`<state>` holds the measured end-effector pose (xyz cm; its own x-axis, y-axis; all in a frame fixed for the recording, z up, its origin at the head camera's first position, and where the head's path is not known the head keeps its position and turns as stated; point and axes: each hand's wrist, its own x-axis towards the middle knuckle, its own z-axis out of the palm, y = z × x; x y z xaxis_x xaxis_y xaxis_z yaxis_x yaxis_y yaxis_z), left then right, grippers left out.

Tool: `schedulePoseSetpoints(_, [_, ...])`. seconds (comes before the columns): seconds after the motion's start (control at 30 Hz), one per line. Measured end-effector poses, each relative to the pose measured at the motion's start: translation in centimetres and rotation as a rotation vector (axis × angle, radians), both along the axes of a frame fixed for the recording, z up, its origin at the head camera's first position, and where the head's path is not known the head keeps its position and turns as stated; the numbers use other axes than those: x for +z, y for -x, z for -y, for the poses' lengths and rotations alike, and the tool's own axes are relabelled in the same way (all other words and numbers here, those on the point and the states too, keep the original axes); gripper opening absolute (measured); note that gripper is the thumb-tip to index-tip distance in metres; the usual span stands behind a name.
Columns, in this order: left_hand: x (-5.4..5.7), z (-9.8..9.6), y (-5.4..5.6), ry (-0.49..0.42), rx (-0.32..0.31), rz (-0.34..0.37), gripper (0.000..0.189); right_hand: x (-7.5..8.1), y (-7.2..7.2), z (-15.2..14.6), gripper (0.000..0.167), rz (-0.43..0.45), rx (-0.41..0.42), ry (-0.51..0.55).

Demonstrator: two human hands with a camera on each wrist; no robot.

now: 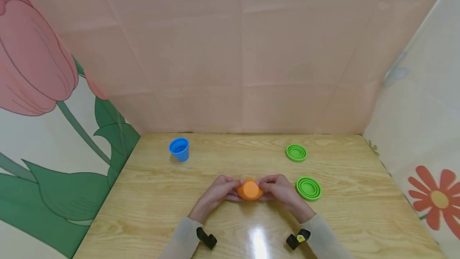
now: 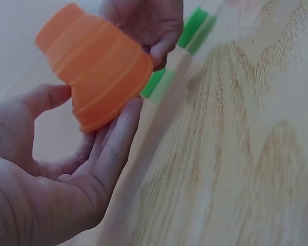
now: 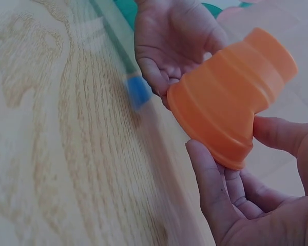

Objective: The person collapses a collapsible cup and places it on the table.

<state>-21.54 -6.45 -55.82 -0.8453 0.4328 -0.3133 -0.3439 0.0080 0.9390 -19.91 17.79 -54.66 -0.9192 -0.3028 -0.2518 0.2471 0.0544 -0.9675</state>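
Observation:
An orange collapsible cup (image 1: pixel 250 190) is held between both hands above the middle of the table. Its narrow base points up and its wide rim faces down, with stepped rings along the wall, as the left wrist view shows. My left hand (image 1: pixel 220 191) pinches one side, thumb on the wall and fingers under the rim. On the opposite side, my right hand (image 1: pixel 283 190) pinches the cup (image 3: pixel 220 97) the same way. Near the thumbs the wall looks pressed inward. The cup's inside is hidden.
A blue cup (image 1: pixel 179 150), extended and upright, stands at the back left. Two flattened green collapsible cups lie to the right, one farther back (image 1: pixel 296 153) and one beside my right hand (image 1: pixel 308 188). The wooden table (image 1: pixel 143 211) meets a pink backdrop behind.

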Motion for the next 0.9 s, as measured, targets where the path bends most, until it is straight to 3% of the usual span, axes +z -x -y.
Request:
schedulePoseSetpoints(0.47, [0.02,0.51,0.11,0.028,-0.068,-0.016,0.032,0.28,-0.13,0.28,0.032,0.003,0.007,-0.038])
schedulePoseSetpoints(0.7, [-0.25,0.22,-0.01,0.019,-0.050,-0.040,0.027,-0.09,-0.10,0.34,0.030,-0.008,-0.008,-0.048])
schedulePoseSetpoints(0.9, [-0.35,0.48,-0.14,-0.076,-0.037,-0.023,0.035,-0.18,0.01,0.10,0.032,-0.011,-0.038,-0.027])
